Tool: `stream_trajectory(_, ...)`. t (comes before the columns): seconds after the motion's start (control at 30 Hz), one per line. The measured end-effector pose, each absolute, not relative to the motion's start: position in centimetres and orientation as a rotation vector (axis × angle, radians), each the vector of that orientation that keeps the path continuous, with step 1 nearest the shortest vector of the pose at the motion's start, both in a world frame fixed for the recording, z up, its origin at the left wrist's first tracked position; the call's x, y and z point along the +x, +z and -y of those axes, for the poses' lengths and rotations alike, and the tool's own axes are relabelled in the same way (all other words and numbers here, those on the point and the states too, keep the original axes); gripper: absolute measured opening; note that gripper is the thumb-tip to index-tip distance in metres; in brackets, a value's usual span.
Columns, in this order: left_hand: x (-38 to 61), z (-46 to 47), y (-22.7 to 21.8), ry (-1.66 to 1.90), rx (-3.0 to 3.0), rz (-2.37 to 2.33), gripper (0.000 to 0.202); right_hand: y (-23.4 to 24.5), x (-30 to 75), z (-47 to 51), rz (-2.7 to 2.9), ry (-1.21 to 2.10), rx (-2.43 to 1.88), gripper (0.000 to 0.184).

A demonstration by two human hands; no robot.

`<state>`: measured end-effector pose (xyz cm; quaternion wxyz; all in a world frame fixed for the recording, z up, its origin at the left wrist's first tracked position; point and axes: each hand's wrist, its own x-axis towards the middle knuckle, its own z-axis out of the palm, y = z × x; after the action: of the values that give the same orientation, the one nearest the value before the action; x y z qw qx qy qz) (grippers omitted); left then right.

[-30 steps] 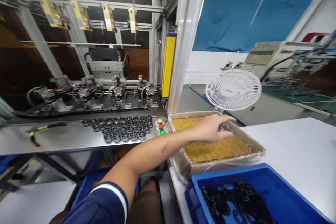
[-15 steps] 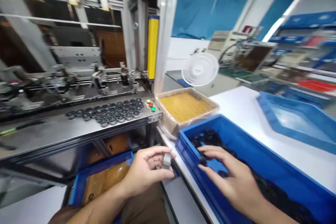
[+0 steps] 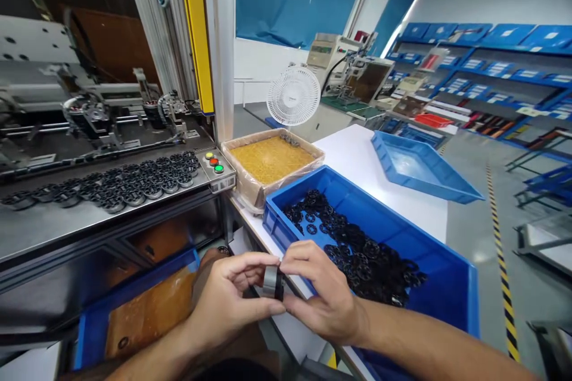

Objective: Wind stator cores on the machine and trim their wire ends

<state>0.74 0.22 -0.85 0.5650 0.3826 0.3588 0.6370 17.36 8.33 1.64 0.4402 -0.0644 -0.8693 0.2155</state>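
Fingers [image 3: 255, 259] of the left hand [image 3: 227, 293] pinch a grey ring [image 3: 269, 281] at lower centre, the facing right hand [image 3: 328, 297] gripping a black piece [image 3: 279, 286] against it. Lower right, a blue bin [image 3: 404, 232] holds loose black parts [image 3: 357, 250]; mid-frame, a lined carton [image 3: 249, 187] holds a yellow sheet [image 3: 270, 159]

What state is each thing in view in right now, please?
Left hand, closed on the grey ring.
Right hand, pinching the black piece.
Grey ring, held on edge.
Blue bin, open, partly filled with black parts.
Box, open-topped.
White fan, upright; whether running, cannot tell.
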Motion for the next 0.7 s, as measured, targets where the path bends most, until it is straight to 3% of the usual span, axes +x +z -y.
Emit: stream_trajectory(0.7, 0.5, -1.0, -1.2, 1.482, 0.854, -0.8, 0.048, 1.5, 17.9, -10.3, 2.307, 0.381, -0.05, 0.04)
